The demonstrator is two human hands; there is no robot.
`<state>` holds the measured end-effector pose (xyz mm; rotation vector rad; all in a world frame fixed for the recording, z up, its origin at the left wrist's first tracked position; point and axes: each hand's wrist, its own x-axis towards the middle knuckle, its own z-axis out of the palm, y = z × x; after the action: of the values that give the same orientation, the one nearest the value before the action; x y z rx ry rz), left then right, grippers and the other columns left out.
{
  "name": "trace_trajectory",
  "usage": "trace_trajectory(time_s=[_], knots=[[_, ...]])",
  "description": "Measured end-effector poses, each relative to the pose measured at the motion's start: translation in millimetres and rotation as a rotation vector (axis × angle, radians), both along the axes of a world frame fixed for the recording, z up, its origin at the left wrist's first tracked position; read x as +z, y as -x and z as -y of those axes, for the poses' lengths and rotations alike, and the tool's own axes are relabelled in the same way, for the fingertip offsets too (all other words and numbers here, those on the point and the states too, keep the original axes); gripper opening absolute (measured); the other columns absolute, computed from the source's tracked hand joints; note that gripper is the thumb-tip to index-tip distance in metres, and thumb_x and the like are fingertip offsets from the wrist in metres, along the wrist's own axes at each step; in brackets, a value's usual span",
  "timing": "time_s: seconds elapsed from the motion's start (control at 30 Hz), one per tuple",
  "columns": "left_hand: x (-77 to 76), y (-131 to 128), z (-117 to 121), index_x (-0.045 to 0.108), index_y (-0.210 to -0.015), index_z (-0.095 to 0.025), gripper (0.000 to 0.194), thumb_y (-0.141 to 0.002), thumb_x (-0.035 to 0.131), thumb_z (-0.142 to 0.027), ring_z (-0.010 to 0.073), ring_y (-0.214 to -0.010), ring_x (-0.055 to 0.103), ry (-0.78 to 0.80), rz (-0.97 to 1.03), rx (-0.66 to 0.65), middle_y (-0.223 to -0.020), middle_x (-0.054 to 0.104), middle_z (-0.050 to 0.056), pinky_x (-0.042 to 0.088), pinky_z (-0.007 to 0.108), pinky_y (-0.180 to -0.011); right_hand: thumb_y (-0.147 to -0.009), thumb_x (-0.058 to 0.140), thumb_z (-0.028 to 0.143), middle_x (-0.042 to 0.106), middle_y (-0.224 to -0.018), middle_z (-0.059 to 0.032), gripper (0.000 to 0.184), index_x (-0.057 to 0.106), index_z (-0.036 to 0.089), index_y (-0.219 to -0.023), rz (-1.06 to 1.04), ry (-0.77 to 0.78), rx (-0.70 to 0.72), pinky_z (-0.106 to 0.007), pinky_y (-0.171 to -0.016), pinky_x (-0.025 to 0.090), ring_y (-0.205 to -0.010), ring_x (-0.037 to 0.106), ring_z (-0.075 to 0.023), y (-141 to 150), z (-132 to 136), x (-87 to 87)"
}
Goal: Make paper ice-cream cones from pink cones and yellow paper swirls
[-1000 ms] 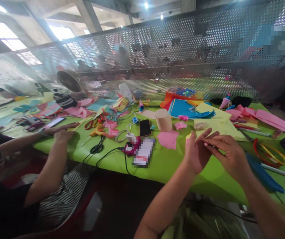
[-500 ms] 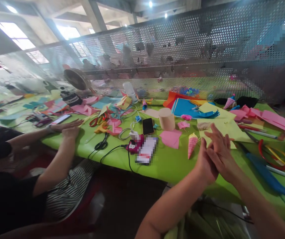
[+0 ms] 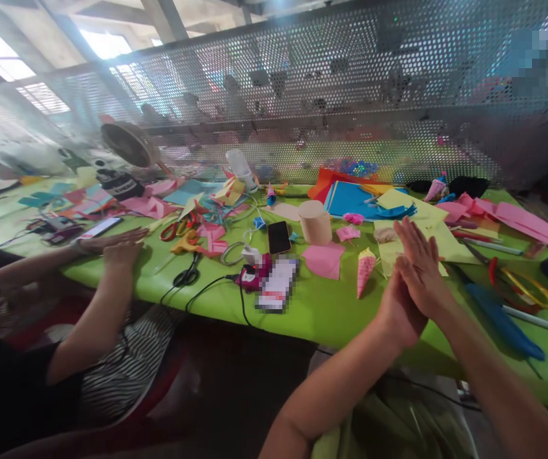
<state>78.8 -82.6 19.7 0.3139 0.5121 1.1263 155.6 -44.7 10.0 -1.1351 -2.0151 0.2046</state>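
Above the front edge of the green table, my left hand [image 3: 397, 313] and my right hand [image 3: 422, 271] are pressed palm to palm. Fingers of both are stretched out, and nothing shows between them. Part of my left hand is hidden behind the right. Just left of them lies a small pink paper cone with a yellow top [image 3: 365, 274]. Yellow paper sheets [image 3: 453, 241] lie behind my fingers. Farther left are a pink paper square [image 3: 324, 260], crumpled pink paper [image 3: 348, 233] and a pale round roll [image 3: 315, 223].
A blue-handled tool [image 3: 506, 325] and red-and-yellow scissors [image 3: 527, 287] lie at right. Left of the roll are a black phone [image 3: 279, 238], a lit phone [image 3: 277, 285] and black scissors [image 3: 187, 273]. A co-worker's hands [image 3: 123, 245] rest at left. Metal mesh [image 3: 302, 95] stands behind.
My fingers were spread and interlaced; now they are straighter and closer together, palms pressed flat. The view has shifted slightly. The things on the table stay in place.
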Motion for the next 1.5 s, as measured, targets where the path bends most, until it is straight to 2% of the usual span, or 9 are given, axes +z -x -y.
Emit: trace_trajectory(time_s=[0.2, 0.33, 0.63, 0.73, 0.87, 1.0, 1.13, 1.3, 1.5], knots=[[-15.9, 20.8, -12.1, 0.074, -0.101, -0.015, 0.056, -0.109, 0.039, -0.057, 0.0244, -0.119, 0.074, 0.15, 0.137, 0.082, -0.124, 0.076, 0.016, 0.057, 0.032, -0.106, -0.112, 0.042, 0.048, 0.045, -0.173, -0.0091, 0.051, 0.052, 0.033, -0.16, -0.143, -0.071, -0.028, -0.065, -0.13, 0.025, -0.159, 0.041, -0.0333, -20.0, -4.2, 4.2], [-14.8, 26.7, -21.1, 0.074, -0.113, -0.013, 0.066, -0.11, 0.03, -0.063, 0.0258, -0.135, 0.067, 0.087, 0.129, 0.079, -0.141, 0.07, 0.02, 0.052, 0.032, -0.113, -0.106, 0.061, 0.042, 0.061, -0.16, -0.0103, 0.033, 0.073, 0.031, -0.134, -0.195, -0.01, -0.01, -0.058, -0.119, 0.045, -0.147, 0.054, -0.0346, -33.3, 2.2, 7.4], [-20.6, 23.5, -23.2, 0.067, -0.135, -0.017, 0.076, -0.102, 0.033, -0.077, 0.035, -0.146, 0.059, -0.148, -0.001, -0.004, -0.15, 0.065, 0.019, 0.046, 0.05, -0.121, -0.098, 0.073, 0.039, 0.073, -0.143, -0.0086, 0.013, 0.081, 0.03, -0.104, -0.161, -0.015, 0.002, -0.061, -0.115, 0.048, -0.133, 0.064, -0.0349, -26.9, 2.2, -0.5], [-22.5, 50.6, -27.9, 0.064, -0.14, -0.021, 0.07, -0.097, 0.052, -0.075, 0.0328, -0.132, 0.067, -0.23, -0.274, 0.075, -0.143, 0.068, 0.017, 0.051, 0.048, -0.113, -0.098, 0.074, 0.04, 0.076, -0.134, -0.0072, 0.014, 0.081, 0.031, -0.107, -0.286, 0.028, -0.015, -0.057, -0.114, 0.049, -0.127, 0.068, -0.0321, -34.4, 1.6, -0.1], [-32.7, 104.5, -42.4, 0.064, -0.129, -0.023, 0.044, -0.095, 0.071, -0.051, 0.0261, -0.113, 0.066, -0.411, -1.046, 0.394, -0.123, 0.071, 0.012, 0.053, 0.039, -0.097, -0.098, 0.076, 0.042, 0.079, -0.12, -0.0055, 0.016, 0.082, 0.032, -0.108, -0.419, 0.105, -0.04, -0.051, -0.111, 0.05, -0.118, 0.07, -0.0292, -47.5, -0.1, -1.2], [-42.2, 125.5, -51.3, 0.065, -0.113, -0.02, 0.032, -0.098, 0.067, -0.049, 0.0312, -0.104, 0.068, -0.486, -1.685, 0.215, -0.106, 0.073, 0.013, 0.05, 0.043, -0.092, -0.093, 0.08, 0.05, 0.08, -0.115, -0.0041, 0.025, 0.082, 0.031, -0.109, -0.524, 0.232, -0.085, -0.049, -0.105, 0.051, -0.113, 0.071, -0.0294, -52.0, -5.2, -13.4], [-45.5, 114.2, -51.3, 0.064, -0.102, -0.021, 0.032, -0.095, 0.069, -0.052, 0.038, -0.113, 0.068, -0.541, -1.955, 0.094, -0.112, 0.074, 0.018, 0.048, 0.046, -0.095, -0.088, 0.083, 0.056, 0.081, -0.111, -0.0034, 0.033, 0.082, 0.03, -0.109, -0.567, 0.319, -0.095, -0.048, -0.101, 0.052, -0.108, 0.07, -0.0287, -54.0, -8.8, -28.8], [-45.9, 110.1, -49.1, 0.057, -0.098, -0.023, 0.02, -0.088, 0.073, -0.029, 0.0328, -0.103, 0.069, -0.521, -1.885, 0.137, -0.104, 0.073, 0.012, 0.048, 0.043, -0.091, -0.086, 0.086, 0.054, 0.081, -0.109, -0.0031, 0.033, 0.083, 0.031, -0.109, -0.648, 0.442, -0.038, -0.04, -0.091, 0.054, -0.099, 0.07, -0.0242, -56.8, -8.6, -37.9], [-44.5, 110.0, -46.2, 0.052, -0.111, -0.022, 0.043, -0.079, 0.08, -0.021, 0.0225, -0.098, 0.065, -0.647, -1.339, 0.322, -0.109, 0.067, 0.008, 0.051, 0.034, -0.087, -0.081, 0.091, 0.05, 0.082, -0.111, -0.0045, 0.033, 0.085, 0.028, -0.104, -0.827, 0.505, 0.037, -0.036, -0.09, 0.057, -0.106, 0.071, -0.0246, -47.1, -8.3, -30.5]])
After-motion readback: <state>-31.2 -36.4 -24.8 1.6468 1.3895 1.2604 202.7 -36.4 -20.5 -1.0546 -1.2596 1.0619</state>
